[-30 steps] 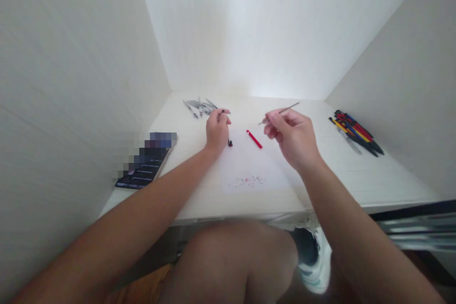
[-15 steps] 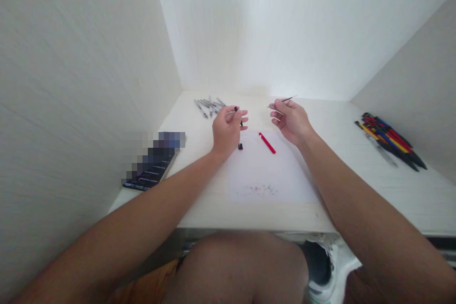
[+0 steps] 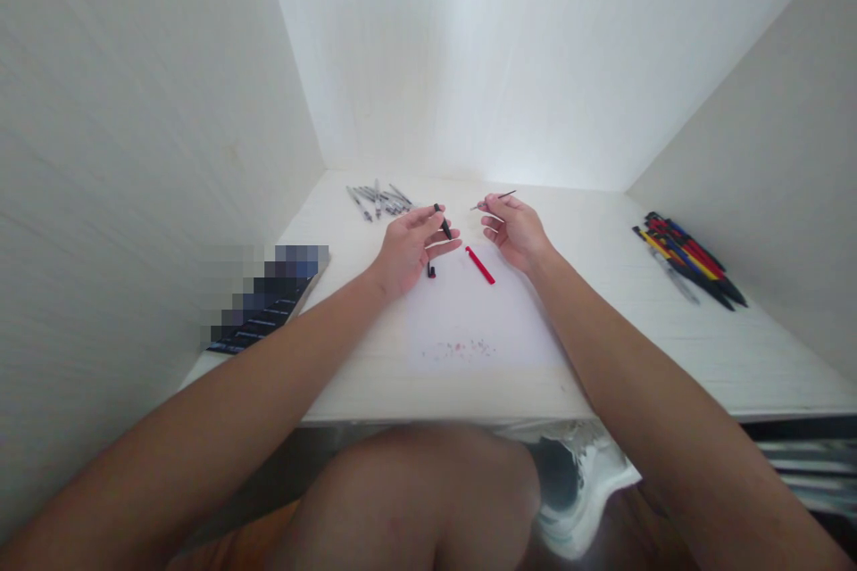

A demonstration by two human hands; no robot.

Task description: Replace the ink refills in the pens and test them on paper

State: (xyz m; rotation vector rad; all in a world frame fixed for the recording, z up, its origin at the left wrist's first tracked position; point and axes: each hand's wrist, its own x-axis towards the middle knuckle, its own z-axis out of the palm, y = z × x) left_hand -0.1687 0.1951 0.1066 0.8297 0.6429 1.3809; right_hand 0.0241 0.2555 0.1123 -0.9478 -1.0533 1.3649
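My left hand [image 3: 405,252] pinches a short black pen barrel [image 3: 443,221] between thumb and fingers, its other fingers spread. Opposite it, my right hand [image 3: 519,230] is closed on a thin pen refill [image 3: 507,195] with a dark rear end and a pale tip pointing left. A small gap separates the two hands. Below them, on a white sheet of paper [image 3: 482,317], lies a red pen barrel [image 3: 480,265]. A small black pen part [image 3: 431,270] sits beside my left palm, partly hidden by it.
Several clear pen parts [image 3: 378,199] lie in a pile at the back left. On the right is a heap of coloured pen barrels [image 3: 689,259]. Small specks [image 3: 461,346] dot the paper's near end. A dark, partly blurred-out device [image 3: 268,308] rests by the left wall [image 3: 167,152].
The view has shifted, so everything sits further left. My left hand has turned, showing more of the black barrel, and the hands are closer together. Both keep their holds.
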